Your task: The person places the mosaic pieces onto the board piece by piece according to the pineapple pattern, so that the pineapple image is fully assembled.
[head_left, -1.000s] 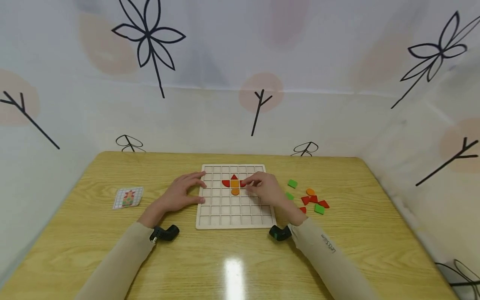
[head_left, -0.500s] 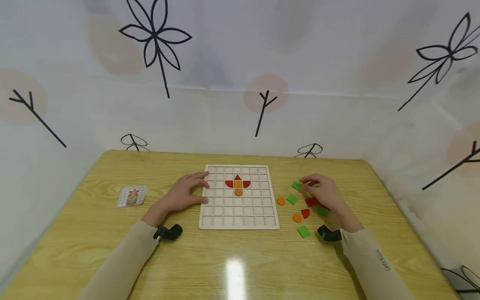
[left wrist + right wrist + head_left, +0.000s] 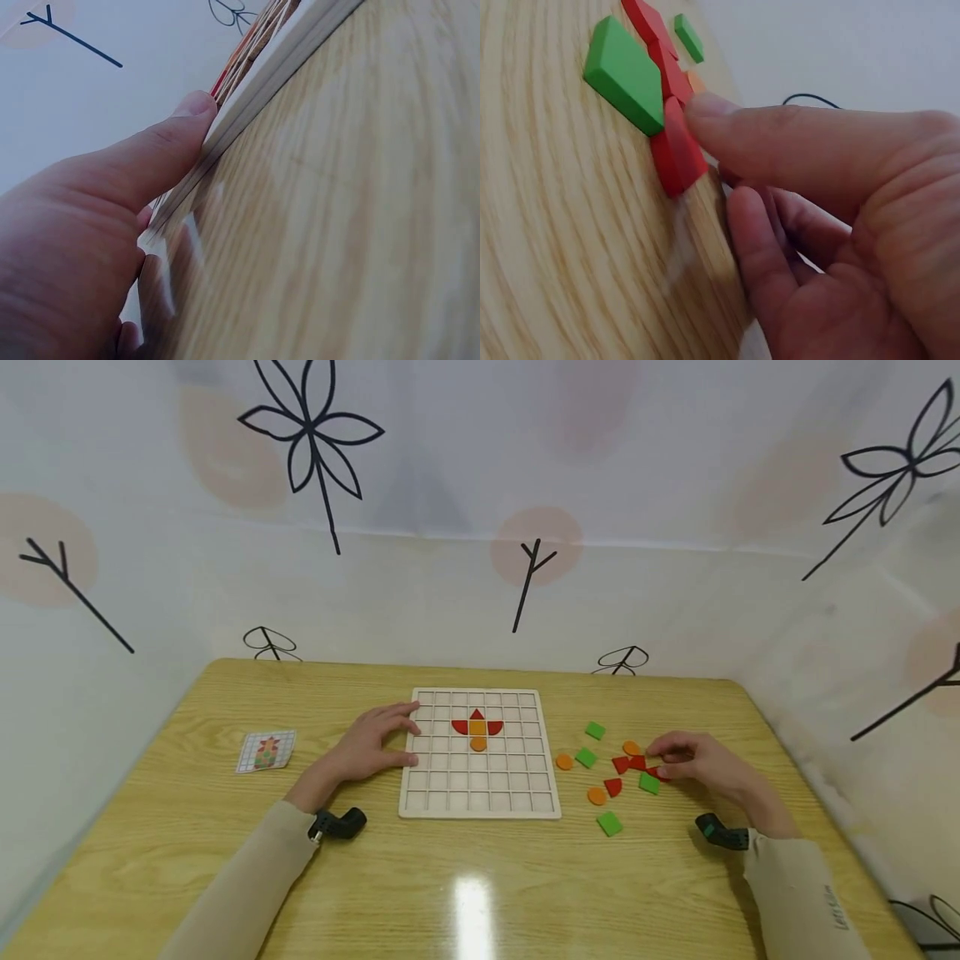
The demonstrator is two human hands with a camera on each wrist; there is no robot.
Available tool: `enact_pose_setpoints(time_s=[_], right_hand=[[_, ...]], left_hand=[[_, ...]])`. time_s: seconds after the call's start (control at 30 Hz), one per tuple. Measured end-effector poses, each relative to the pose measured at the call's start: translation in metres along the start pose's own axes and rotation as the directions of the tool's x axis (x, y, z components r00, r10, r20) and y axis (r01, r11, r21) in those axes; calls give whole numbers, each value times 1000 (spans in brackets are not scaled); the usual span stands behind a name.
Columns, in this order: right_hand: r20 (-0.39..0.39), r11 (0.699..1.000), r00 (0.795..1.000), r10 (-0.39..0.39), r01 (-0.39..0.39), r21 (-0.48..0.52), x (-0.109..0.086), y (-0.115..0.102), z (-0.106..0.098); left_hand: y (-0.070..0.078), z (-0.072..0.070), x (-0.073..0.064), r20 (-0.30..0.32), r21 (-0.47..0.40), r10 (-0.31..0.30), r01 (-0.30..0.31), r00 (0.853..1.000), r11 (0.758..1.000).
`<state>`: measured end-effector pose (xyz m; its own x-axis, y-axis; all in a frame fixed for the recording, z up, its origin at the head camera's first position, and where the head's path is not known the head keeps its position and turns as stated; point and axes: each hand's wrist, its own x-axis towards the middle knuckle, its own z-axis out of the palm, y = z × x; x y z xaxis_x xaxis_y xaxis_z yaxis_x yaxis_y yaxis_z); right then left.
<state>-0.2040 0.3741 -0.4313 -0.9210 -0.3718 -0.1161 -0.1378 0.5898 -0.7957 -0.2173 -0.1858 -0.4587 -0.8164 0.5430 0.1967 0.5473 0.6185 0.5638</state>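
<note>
In the head view my left hand [image 3: 369,745] rests its fingertips along the left edge of a pale wooden grid board [image 3: 442,781]. The left wrist view has the thumb [image 3: 169,146] against the board's side [image 3: 247,112]. On the board lie an orange square [image 3: 477,727], an orange disc [image 3: 478,743], a red triangle [image 3: 476,714] and two red quarter-circles [image 3: 495,727]. My right hand [image 3: 708,766] is at the loose tiles right of the board. Its thumb touches or nearly touches a red tile [image 3: 676,154] on the table, beside a green square [image 3: 622,75]; the fingers stand apart from the thumb.
Several loose green, red and orange tiles [image 3: 610,823] lie on the wooden table [image 3: 360,877]. A small card [image 3: 266,752] with a printed coloured grid pattern lies at the left. A patterned cloth [image 3: 420,602] hangs behind the table.
My right hand has left the board, passed over the loose tiles and moved further right to the red tile. More tiles now show. The left hand stays at the board's edge.
</note>
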Motion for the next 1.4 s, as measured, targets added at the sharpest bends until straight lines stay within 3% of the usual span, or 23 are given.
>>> enact_pose_setpoints(time_s=[0.2, 0.47, 0.77, 1.1, 1.23, 1.4], right_hand=[[47, 999, 999, -9, 8, 33, -4, -1, -3], [3, 989, 1000, -29, 29, -147, -2, -5, -2], [-36, 996, 999, -7, 4, -84, -2, -8, 6], [-53, 985, 998, -44, 35, -171, -3, -21, 5], [-48, 989, 997, -58, 51, -138, -1, -35, 8], [-53, 999, 997, -49, 48, -14, 9, -58, 27]], left_hand=[[0, 0, 0, 2, -7, 4, -4, 1000, 1000], [1, -1, 0, -3, -8, 6, -6, 1000, 1000], [2, -1, -1, -5, -13, 2, -2, 1000, 1000], [1, -1, -1, 4, -16, 1, -1, 1000, 1000], [0, 0, -2, -6, -9, 4, -4, 1000, 1000], [-1, 0, -2, -2, -16, 1, -1, 1000, 1000]])
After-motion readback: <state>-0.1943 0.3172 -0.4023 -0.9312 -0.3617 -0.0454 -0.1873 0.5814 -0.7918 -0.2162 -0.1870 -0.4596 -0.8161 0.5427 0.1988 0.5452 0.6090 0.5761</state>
